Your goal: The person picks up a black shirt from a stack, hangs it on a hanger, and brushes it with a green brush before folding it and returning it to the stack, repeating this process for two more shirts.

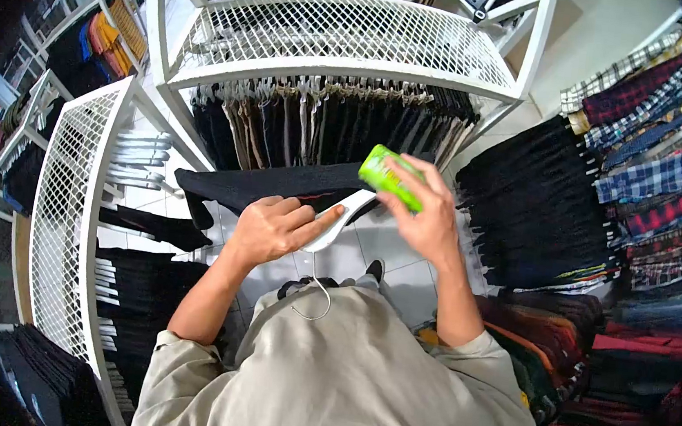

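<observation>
My left hand point(274, 227) is closed on a white clothes hanger point(328, 232), with its index finger stretched along the hanger's arm. The hanger's metal hook point(316, 305) points down toward my shirt. Just beyond lies a long black garment point(269, 188), spread sideways behind both hands; how it joins the hanger is partly hidden. In my right hand point(427, 209) is a bright green pack point(392, 177) with lettering too blurred to read, gripped between thumb and fingers. It is tilted over the hanger's far end.
A white mesh-topped rack point(350, 37) stands ahead with trousers point(316, 132) hanging beneath. Another mesh rack point(71, 203) is at the left. Black clothes point(535, 203), checked shirts point(664, 182) and dark red garments point(656, 346) line the right side. White tiles point(401, 272) form the floor.
</observation>
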